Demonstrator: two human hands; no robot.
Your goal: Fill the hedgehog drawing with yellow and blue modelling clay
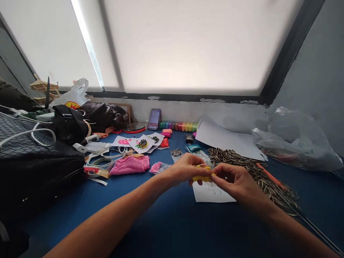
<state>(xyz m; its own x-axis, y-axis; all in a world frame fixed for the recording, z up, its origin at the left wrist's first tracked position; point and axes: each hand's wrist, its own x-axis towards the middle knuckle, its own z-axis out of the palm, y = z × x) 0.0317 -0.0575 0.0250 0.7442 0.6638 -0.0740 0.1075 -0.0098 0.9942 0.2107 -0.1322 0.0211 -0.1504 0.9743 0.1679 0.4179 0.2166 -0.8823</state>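
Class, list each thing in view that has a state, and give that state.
Left hand, gripping the yellow piece
Right hand, fingertips pinched at the yellow piece
Drawing sheet, flat, partly hidden
Striped seeds, loosely heaped
Pink cloth, crumpled
Coloured packets, lined up
Window blinds, down

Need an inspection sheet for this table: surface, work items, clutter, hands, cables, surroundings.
Surface: blue tabletop, crowded toward the back.
Work items: yellow material in hand; drawing sheet partly hidden behind the hands.
Clutter: striped seeds loose at right; pink cloth at left.
Hands: left hand holds the yellow material; right hand has fingertips at its edge, grip unclear.
Cables: white cable looped by the black bag.
Surroundings: pale blind behind, plastic bag far right.
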